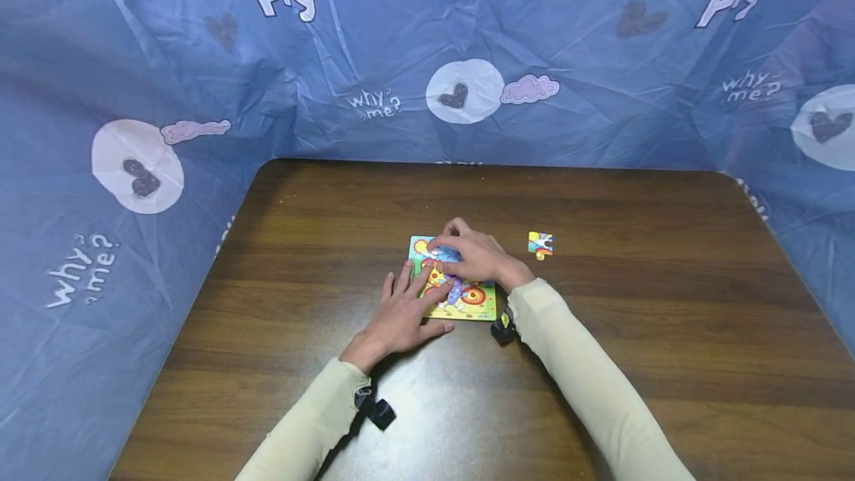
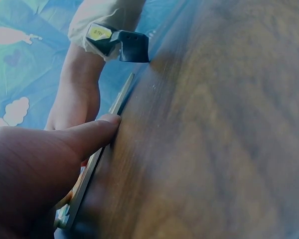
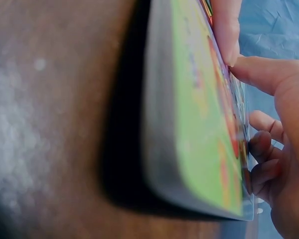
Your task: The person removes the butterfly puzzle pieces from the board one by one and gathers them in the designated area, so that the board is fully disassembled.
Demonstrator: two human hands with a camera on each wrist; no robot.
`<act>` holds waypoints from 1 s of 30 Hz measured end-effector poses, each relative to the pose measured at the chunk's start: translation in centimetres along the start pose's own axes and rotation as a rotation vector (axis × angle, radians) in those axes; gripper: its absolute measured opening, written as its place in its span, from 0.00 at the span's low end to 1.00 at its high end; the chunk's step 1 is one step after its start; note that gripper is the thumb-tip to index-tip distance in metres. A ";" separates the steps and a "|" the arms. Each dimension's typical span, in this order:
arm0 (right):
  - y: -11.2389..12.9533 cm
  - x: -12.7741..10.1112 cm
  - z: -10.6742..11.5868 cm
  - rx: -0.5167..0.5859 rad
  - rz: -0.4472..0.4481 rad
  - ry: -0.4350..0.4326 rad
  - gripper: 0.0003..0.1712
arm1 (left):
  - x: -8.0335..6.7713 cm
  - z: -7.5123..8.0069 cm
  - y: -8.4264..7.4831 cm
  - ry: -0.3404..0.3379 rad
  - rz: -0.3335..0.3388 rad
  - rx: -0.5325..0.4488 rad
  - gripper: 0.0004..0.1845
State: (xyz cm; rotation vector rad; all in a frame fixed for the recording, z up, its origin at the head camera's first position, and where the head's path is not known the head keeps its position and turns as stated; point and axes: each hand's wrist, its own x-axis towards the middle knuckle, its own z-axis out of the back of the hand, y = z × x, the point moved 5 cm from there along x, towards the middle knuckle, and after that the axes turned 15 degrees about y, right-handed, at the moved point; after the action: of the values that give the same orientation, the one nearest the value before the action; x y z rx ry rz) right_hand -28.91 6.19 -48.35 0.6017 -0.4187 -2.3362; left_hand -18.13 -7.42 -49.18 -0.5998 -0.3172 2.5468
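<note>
Pressing down on a small puzzle board (image 1: pixel 470 303) lying flat near the middle of the desk (image 1: pixel 300 243), I am working with both hands on it. The board is square and thin, with a grey edge and a bright picture in green, yellow, red and blue. My left hand (image 1: pixel 401 314) is lying flat with straight fingers across its near left part, the thumb against its edge. My right hand (image 1: pixel 470 254) is resting on its far part, fingers curled and fingertips pressing on the picture; I cannot tell whether it is pinching a piece. A loose puzzle piece (image 1: pixel 539 244) is sitting on the desk to the right, apart from the board. The desk is dark wood-grain, walled round by a blue printed sheet (image 1: pixel 133 95) with hearts and clouds.
</note>
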 end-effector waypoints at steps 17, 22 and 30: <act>-0.5 -0.7 0.4 0.172 0.008 -0.037 0.22 | -0.1 0.2 0.0 -0.009 -0.006 -0.019 0.37; -0.6 -0.8 0.5 0.225 0.028 -0.058 0.23 | -0.1 0.2 0.1 -0.015 -0.006 -0.020 0.37; -0.4 -0.9 0.9 0.272 0.062 -0.127 0.31 | 0.1 0.0 0.2 0.002 -0.001 -0.034 0.37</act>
State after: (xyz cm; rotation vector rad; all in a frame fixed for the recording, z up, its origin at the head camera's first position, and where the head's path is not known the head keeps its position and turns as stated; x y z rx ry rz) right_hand -29.02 7.23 -47.46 0.5582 -0.8120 -2.2821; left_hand -18.28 -7.57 -49.30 -0.6145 -0.3601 2.5444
